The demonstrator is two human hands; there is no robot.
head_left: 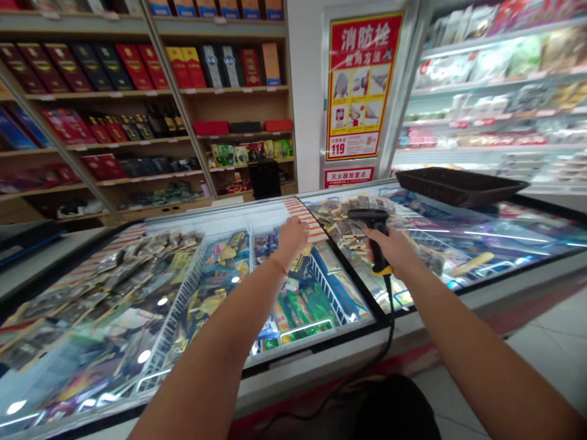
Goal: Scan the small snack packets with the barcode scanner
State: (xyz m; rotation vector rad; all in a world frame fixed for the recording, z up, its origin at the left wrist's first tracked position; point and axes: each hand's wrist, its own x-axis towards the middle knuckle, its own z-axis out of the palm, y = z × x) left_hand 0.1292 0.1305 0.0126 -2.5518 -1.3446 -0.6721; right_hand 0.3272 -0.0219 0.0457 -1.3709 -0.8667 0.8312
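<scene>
The right hand [397, 249] has its grip wrapped around a black and yellow barcode scanner [369, 216], up over the glass-topped freezer [321, 366]. The left hand [293, 237] is by orange-striped labels [316, 229]; I can't tell if its grip pinches them.

This is a shop — glass-topped freezers [321, 359] full of packaged food [300, 311], wooden shelves [233, 90] of boxed goods [110, 66] and bottles [160, 120], plus a handheld scanner [377, 231], all show it

The scanner [369, 216] is black and yellow, the label sheet [312, 220] striped orange and white, the tray [452, 190] dark brown.
</scene>
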